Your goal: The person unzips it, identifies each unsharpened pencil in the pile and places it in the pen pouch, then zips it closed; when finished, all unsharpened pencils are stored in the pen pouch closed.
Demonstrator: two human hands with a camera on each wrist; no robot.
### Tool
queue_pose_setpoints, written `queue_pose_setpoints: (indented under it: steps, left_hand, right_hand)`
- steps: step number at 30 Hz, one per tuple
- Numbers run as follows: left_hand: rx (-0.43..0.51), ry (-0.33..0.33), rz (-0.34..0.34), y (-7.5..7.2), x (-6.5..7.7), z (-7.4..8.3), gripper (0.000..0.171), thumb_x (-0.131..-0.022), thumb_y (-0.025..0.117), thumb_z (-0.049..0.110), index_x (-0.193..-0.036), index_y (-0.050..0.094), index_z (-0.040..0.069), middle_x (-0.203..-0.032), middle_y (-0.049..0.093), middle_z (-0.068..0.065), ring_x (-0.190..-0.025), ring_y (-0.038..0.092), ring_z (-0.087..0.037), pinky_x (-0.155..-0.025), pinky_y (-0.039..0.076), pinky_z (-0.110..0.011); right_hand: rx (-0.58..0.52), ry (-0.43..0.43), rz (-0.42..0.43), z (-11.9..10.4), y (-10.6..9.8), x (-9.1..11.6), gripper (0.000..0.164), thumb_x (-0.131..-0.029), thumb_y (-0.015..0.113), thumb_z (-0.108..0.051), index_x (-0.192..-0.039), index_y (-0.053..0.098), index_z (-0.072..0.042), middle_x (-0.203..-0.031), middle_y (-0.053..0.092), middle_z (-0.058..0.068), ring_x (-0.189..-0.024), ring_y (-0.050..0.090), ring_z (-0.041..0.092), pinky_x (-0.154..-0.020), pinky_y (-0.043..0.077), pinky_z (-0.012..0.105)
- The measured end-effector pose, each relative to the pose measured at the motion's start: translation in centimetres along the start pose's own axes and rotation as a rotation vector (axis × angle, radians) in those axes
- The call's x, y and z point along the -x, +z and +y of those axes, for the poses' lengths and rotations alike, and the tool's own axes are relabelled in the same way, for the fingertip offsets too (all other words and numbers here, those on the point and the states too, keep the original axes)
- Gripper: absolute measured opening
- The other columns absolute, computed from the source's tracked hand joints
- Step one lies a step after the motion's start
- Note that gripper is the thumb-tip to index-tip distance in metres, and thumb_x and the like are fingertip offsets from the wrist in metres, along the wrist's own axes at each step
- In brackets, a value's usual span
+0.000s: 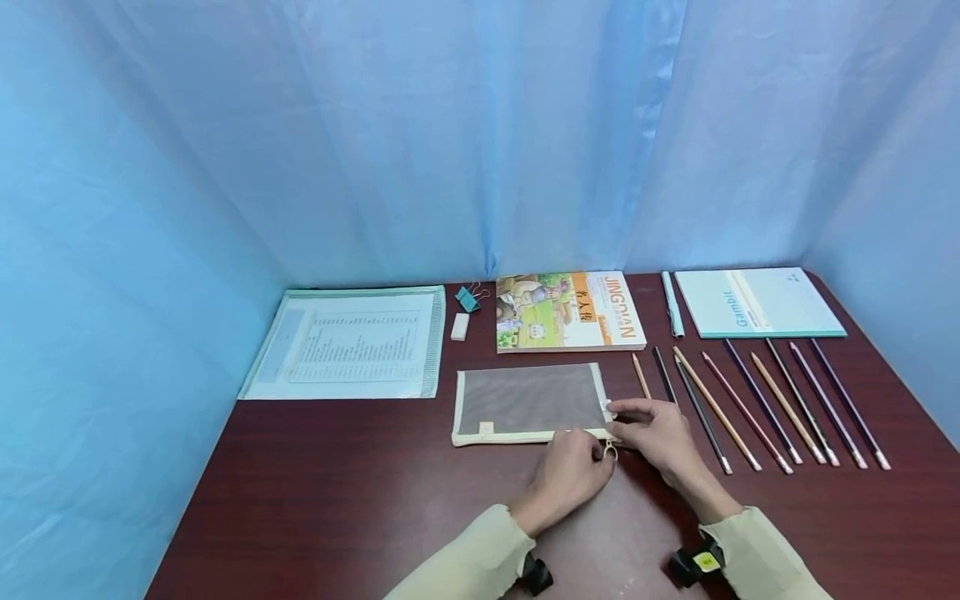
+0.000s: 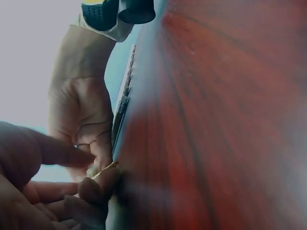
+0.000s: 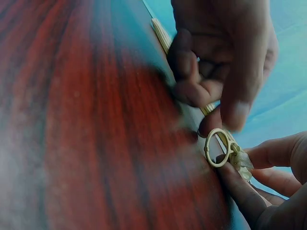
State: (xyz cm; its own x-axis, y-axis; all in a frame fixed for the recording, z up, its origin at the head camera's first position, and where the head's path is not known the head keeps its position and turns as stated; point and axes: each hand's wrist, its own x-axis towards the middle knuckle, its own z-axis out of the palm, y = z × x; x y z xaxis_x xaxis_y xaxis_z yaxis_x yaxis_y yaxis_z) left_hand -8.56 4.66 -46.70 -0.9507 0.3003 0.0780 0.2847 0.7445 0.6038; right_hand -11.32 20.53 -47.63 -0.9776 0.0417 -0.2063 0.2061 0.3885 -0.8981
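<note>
A mesh zip pouch [image 1: 532, 400] with cream edging lies flat at the middle of the table. At its near right corner, my left hand [image 1: 573, 467] pinches the zipped edge between thumb and curled fingers. My right hand [image 1: 656, 433] holds the same corner from the right, thumb and fingertips on the end of the zip. A gold ring [image 3: 207, 148] hangs from the zip end between the two hands in the right wrist view. The left wrist view has both hands meeting at the pouch edge; fingers hide most of the pull there.
Several pencils [image 1: 742, 408] lie in a slanted row at right. Behind are a picture-covered book [image 1: 562, 312], a pen [image 1: 672, 304] and a pale notebook [image 1: 795, 300]. A mesh document folder [image 1: 345, 342], a teal binder clip [image 1: 468, 299] and a white eraser [image 1: 460, 327] lie left.
</note>
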Motion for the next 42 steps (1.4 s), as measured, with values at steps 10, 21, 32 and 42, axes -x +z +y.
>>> queue_pose_setpoints:
  steps: [10,21,32,42]
  left_hand:
    - [0.090,-0.125,0.074,0.3,-0.5,-0.6,0.015,-0.072,0.071,0.016,-0.058,0.066,0.018,-0.054,0.059,0.010,-0.046,0.041,0.003,-0.040,0.030,-0.010]
    - [-0.042,-0.073,0.125,-2.3,0.4,-3.0,0.024,-0.073,0.072,0.016,-0.055,0.055,0.018,-0.051,0.046,0.012,-0.046,0.036,0.001,-0.038,0.026,-0.013]
    - [-0.214,-0.185,0.308,-8.9,4.1,-10.4,0.031,-0.070,0.069,0.012,-0.053,0.044,0.018,-0.049,0.032,0.012,-0.047,0.033,-0.007,-0.040,0.028,-0.022]
    - [-0.167,-0.306,0.244,-11.9,5.4,-14.2,0.031,-0.073,0.067,0.014,-0.050,0.045,0.016,-0.050,0.036,0.008,-0.047,0.035,-0.010,-0.042,0.029,-0.022]
  right_hand:
    - [-0.056,0.007,0.005,0.1,0.2,-0.1,0.035,-0.085,0.070,0.001,-0.118,0.066,0.011,-0.111,0.071,0.029,-0.075,0.069,-0.001,-0.065,0.063,0.020]
    - [-0.039,0.023,0.023,0.1,0.2,-0.3,0.034,-0.082,0.073,-0.001,-0.114,0.069,0.009,-0.105,0.074,0.023,-0.071,0.067,0.000,-0.061,0.062,0.020]
    - [-0.022,0.034,0.036,0.0,0.3,-0.3,0.032,-0.080,0.074,0.000,-0.111,0.071,0.007,-0.096,0.076,0.014,-0.068,0.066,0.000,-0.059,0.062,0.022]
    - [-0.003,0.021,0.025,-0.1,0.5,-0.3,0.031,-0.078,0.076,0.002,-0.108,0.072,0.007,-0.094,0.076,0.014,-0.069,0.063,0.002,-0.059,0.059,0.019]
